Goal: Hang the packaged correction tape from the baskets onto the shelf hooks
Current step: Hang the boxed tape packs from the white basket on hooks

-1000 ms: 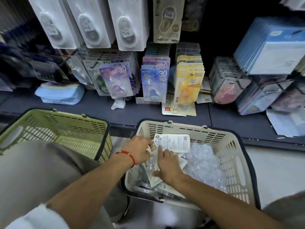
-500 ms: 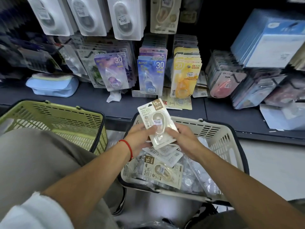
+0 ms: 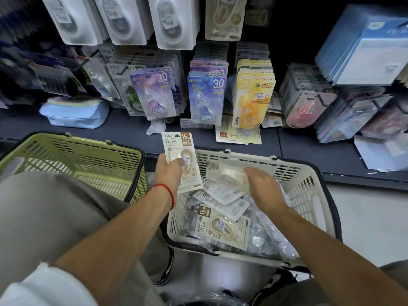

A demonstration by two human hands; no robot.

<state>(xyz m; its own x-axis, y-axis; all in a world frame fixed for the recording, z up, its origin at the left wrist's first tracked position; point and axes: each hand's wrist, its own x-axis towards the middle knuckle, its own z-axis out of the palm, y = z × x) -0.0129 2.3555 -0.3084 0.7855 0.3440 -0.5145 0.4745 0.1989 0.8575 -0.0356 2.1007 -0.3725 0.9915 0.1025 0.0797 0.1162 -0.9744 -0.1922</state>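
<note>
My left hand (image 3: 169, 173) grips a beige correction tape pack (image 3: 180, 151) marked 15M and holds it upright above the near left corner of the white basket (image 3: 309, 171). My right hand (image 3: 263, 187) is over the basket, its fingers on the edge of a second, blurred pack (image 3: 225, 175). Several more packs (image 3: 223, 226) lie loose in the basket on clear bagged items. A matching beige pack (image 3: 223, 16) hangs from a shelf hook at the top centre.
An olive green basket (image 3: 88, 149) stands to the left, beside my knee. Purple (image 3: 154, 93), blue (image 3: 206, 98) and yellow (image 3: 254, 100) tape packs hang low over the dark shelf (image 3: 123, 131). A light blue pouch (image 3: 75, 113) lies on the shelf at left.
The hands came up out of the white basket with packs, then parted. My left hand keeps one pack upright, and my right hand has moved right and down with another.
</note>
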